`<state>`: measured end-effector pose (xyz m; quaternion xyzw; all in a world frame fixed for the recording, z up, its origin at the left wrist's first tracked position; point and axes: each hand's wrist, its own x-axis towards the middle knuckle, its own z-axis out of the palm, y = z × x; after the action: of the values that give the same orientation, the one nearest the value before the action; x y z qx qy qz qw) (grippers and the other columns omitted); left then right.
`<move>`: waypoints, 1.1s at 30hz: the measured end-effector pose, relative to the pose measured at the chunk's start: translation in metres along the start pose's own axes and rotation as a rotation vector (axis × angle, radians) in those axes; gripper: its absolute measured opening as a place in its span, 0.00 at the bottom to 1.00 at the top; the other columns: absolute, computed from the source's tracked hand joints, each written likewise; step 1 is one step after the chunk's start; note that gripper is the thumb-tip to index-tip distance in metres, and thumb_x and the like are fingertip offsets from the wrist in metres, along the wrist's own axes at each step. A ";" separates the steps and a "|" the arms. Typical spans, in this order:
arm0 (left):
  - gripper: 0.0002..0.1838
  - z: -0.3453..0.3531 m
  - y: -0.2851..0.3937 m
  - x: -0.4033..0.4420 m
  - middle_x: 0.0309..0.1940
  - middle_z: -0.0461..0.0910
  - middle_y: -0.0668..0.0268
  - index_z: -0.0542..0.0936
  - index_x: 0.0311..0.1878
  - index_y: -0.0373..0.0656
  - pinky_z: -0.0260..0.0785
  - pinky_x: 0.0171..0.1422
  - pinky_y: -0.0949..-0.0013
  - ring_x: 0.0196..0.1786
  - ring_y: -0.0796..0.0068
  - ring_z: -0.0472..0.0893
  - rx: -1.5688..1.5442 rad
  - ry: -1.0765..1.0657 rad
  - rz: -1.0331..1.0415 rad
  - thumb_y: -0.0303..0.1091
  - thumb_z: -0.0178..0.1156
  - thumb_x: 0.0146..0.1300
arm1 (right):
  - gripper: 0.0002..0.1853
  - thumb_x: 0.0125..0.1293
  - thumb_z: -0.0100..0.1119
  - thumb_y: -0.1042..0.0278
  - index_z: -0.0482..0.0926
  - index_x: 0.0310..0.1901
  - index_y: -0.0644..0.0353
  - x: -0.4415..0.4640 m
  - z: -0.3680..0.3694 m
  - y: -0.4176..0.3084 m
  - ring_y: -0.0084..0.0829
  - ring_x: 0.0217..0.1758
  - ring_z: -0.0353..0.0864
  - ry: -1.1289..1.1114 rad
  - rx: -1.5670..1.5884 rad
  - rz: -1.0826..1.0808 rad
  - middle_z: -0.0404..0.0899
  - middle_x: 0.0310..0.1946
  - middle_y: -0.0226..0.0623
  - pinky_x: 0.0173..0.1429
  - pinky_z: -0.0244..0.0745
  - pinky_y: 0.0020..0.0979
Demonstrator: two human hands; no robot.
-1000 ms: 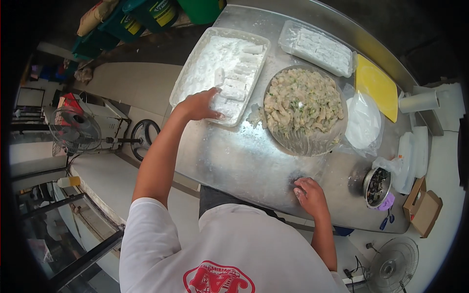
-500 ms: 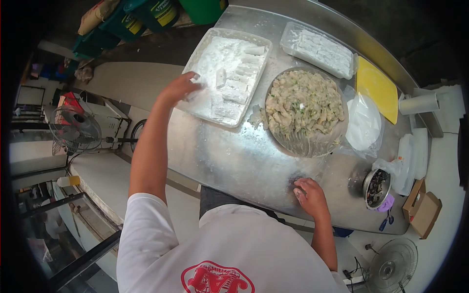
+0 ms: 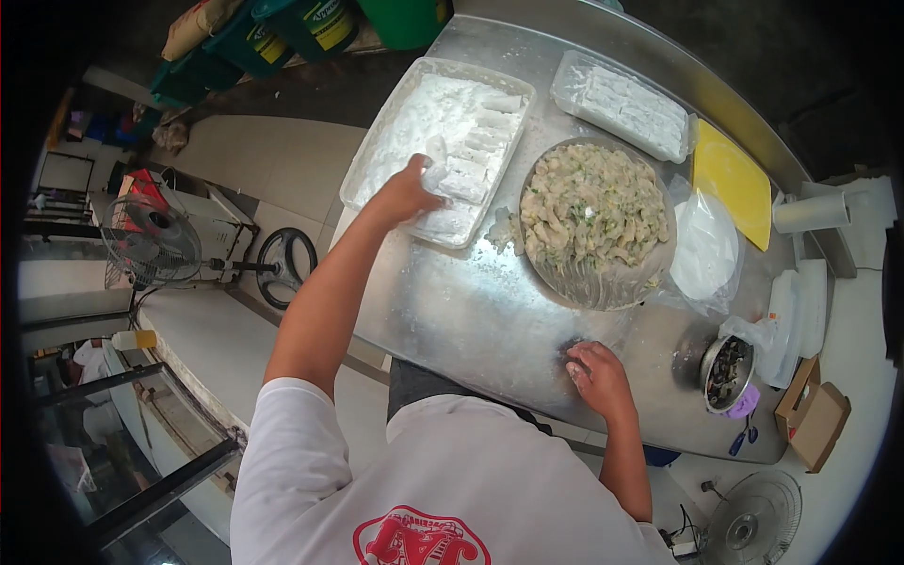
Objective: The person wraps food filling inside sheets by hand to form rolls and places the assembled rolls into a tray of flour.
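Note:
My left hand (image 3: 407,196) is over the near part of a flour-filled tray (image 3: 356,179). Its thumb and fingers close around the lower end of a flour-coated roll (image 3: 436,149), and the hand partly hides the grip. More white-coated rolls (image 3: 485,139) lie in a row along the tray's right side. My right hand (image 3: 599,379) rests at the near edge of the steel table, fingers loosely bent and apart, with nothing visible in them. Ahead of it sits a round, shallow vessel (image 3: 603,299) heaped with a pale, chunky mixture (image 3: 593,202) flecked with green.
A clear container (image 3: 631,108) of floured pieces stands at the back, beside a yellow board (image 3: 733,184). White round sheets in plastic (image 3: 704,245) lie right of the mixture. A metal bowl (image 3: 728,374) with dark contents and an open cardboard box (image 3: 812,414) are at the right.
My left hand has moved from the tray's left edge rightward into it, reaching the upright roll. My right hand stays in place. The view has shifted slightly.

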<state>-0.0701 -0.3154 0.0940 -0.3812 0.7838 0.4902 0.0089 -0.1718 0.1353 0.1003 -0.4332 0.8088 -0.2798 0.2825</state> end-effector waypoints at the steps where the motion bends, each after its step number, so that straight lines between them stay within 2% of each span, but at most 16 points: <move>1: 0.47 0.003 0.007 -0.004 0.52 0.82 0.38 0.65 0.70 0.35 0.75 0.59 0.56 0.55 0.47 0.84 0.139 0.005 0.002 0.34 0.78 0.48 | 0.12 0.63 0.66 0.73 0.85 0.47 0.64 0.001 0.000 0.000 0.47 0.55 0.83 -0.013 0.002 -0.001 0.84 0.49 0.46 0.61 0.76 0.39; 4: 0.47 -0.005 -0.011 0.008 0.51 0.82 0.45 0.63 0.72 0.36 0.75 0.57 0.58 0.52 0.53 0.83 0.251 0.019 0.063 0.32 0.77 0.49 | 0.11 0.63 0.66 0.73 0.85 0.47 0.64 0.001 -0.001 -0.002 0.47 0.54 0.83 0.016 -0.002 -0.013 0.84 0.48 0.46 0.61 0.77 0.39; 6: 0.47 -0.022 -0.020 0.014 0.54 0.80 0.49 0.61 0.74 0.36 0.75 0.57 0.58 0.54 0.56 0.83 -0.179 -0.105 -0.020 0.27 0.75 0.52 | 0.11 0.63 0.67 0.73 0.85 0.47 0.64 0.000 -0.003 -0.003 0.47 0.54 0.83 0.031 0.006 -0.001 0.84 0.48 0.46 0.61 0.77 0.39; 7: 0.46 -0.026 -0.025 0.014 0.58 0.78 0.52 0.60 0.76 0.37 0.76 0.55 0.60 0.55 0.61 0.81 -0.378 -0.018 -0.035 0.22 0.71 0.54 | 0.11 0.63 0.67 0.73 0.85 0.47 0.64 -0.001 -0.004 -0.003 0.47 0.54 0.83 0.040 0.013 0.007 0.84 0.48 0.46 0.61 0.77 0.39; 10: 0.46 -0.049 -0.006 0.020 0.61 0.76 0.51 0.59 0.77 0.36 0.77 0.55 0.62 0.56 0.62 0.80 -0.435 -0.031 -0.024 0.19 0.69 0.56 | 0.11 0.63 0.66 0.73 0.85 0.47 0.64 -0.003 -0.005 -0.003 0.46 0.55 0.82 0.030 0.031 0.039 0.84 0.49 0.46 0.62 0.76 0.39; 12: 0.42 -0.043 0.020 0.027 0.59 0.78 0.53 0.63 0.76 0.40 0.77 0.56 0.65 0.55 0.64 0.81 -0.369 0.020 0.098 0.18 0.67 0.57 | 0.11 0.63 0.66 0.72 0.85 0.47 0.64 -0.001 -0.004 -0.005 0.46 0.56 0.82 0.014 0.021 0.026 0.84 0.49 0.46 0.62 0.76 0.39; 14: 0.38 -0.032 0.053 0.035 0.58 0.81 0.53 0.68 0.74 0.45 0.77 0.59 0.63 0.56 0.62 0.83 0.103 0.016 0.352 0.20 0.66 0.58 | 0.11 0.64 0.66 0.72 0.85 0.47 0.64 0.001 -0.002 -0.008 0.46 0.56 0.82 -0.002 0.006 0.010 0.84 0.49 0.46 0.62 0.76 0.40; 16: 0.35 -0.010 0.050 0.067 0.57 0.83 0.51 0.73 0.71 0.48 0.77 0.61 0.59 0.56 0.56 0.84 0.366 -0.058 0.525 0.23 0.67 0.57 | 0.11 0.63 0.66 0.72 0.85 0.46 0.64 0.005 0.000 -0.010 0.48 0.54 0.82 0.001 0.007 -0.043 0.84 0.49 0.46 0.61 0.76 0.42; 17: 0.34 -0.005 0.059 0.070 0.58 0.83 0.49 0.74 0.69 0.47 0.75 0.64 0.55 0.59 0.50 0.83 0.502 -0.201 0.448 0.26 0.68 0.57 | 0.11 0.63 0.66 0.72 0.85 0.46 0.64 0.005 -0.001 -0.012 0.48 0.54 0.82 0.002 0.002 -0.045 0.84 0.49 0.46 0.61 0.76 0.42; 20: 0.32 0.005 0.059 0.070 0.57 0.83 0.50 0.76 0.68 0.47 0.73 0.66 0.56 0.60 0.49 0.81 0.620 -0.225 0.488 0.29 0.68 0.57 | 0.11 0.63 0.66 0.72 0.85 0.46 0.64 0.001 -0.002 -0.012 0.48 0.54 0.82 0.046 0.030 -0.059 0.84 0.48 0.46 0.61 0.76 0.42; 25: 0.31 -0.003 0.060 0.061 0.57 0.82 0.51 0.75 0.68 0.41 0.71 0.67 0.61 0.61 0.56 0.81 0.596 -0.297 0.370 0.30 0.66 0.59 | 0.11 0.63 0.67 0.71 0.85 0.46 0.63 -0.012 0.002 0.001 0.48 0.53 0.82 0.033 0.017 0.022 0.85 0.48 0.46 0.60 0.77 0.42; 27: 0.29 -0.008 0.056 0.064 0.50 0.83 0.57 0.76 0.66 0.41 0.71 0.62 0.68 0.53 0.68 0.81 0.250 -0.540 0.151 0.27 0.64 0.59 | 0.11 0.63 0.67 0.71 0.85 0.46 0.62 -0.012 0.003 0.002 0.48 0.53 0.82 0.032 0.020 0.016 0.85 0.48 0.45 0.60 0.77 0.42; 28: 0.29 -0.008 0.050 0.065 0.50 0.83 0.57 0.76 0.66 0.41 0.71 0.62 0.68 0.53 0.68 0.81 0.252 -0.540 0.152 0.27 0.64 0.59 | 0.11 0.63 0.67 0.71 0.86 0.46 0.62 -0.012 0.002 0.001 0.48 0.53 0.82 0.034 0.018 0.012 0.85 0.48 0.45 0.60 0.77 0.42; 30: 0.27 -0.011 0.038 0.065 0.45 0.81 0.63 0.76 0.64 0.41 0.71 0.56 0.72 0.47 0.75 0.77 -0.111 -0.522 0.221 0.23 0.63 0.58 | 0.11 0.63 0.67 0.71 0.86 0.46 0.62 -0.010 -0.003 -0.004 0.48 0.54 0.82 0.036 0.029 0.016 0.85 0.48 0.45 0.60 0.77 0.42; 32: 0.27 -0.023 0.032 0.068 0.48 0.83 0.61 0.76 0.65 0.40 0.72 0.56 0.68 0.49 0.73 0.80 -0.021 -0.423 0.302 0.24 0.63 0.60 | 0.11 0.63 0.67 0.71 0.86 0.46 0.62 -0.007 -0.005 -0.006 0.48 0.54 0.82 0.037 0.041 0.021 0.85 0.48 0.46 0.60 0.77 0.42; 33: 0.26 -0.027 0.030 0.069 0.50 0.84 0.57 0.77 0.65 0.42 0.73 0.58 0.65 0.51 0.66 0.81 0.091 -0.225 0.343 0.28 0.64 0.61 | 0.11 0.63 0.67 0.71 0.85 0.46 0.63 -0.006 -0.006 -0.005 0.48 0.54 0.82 0.048 0.036 0.014 0.85 0.48 0.46 0.60 0.77 0.42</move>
<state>-0.1277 -0.3701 0.1035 -0.1844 0.8526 0.4880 0.0300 -0.1702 0.1394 0.1089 -0.4156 0.8132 -0.3025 0.2727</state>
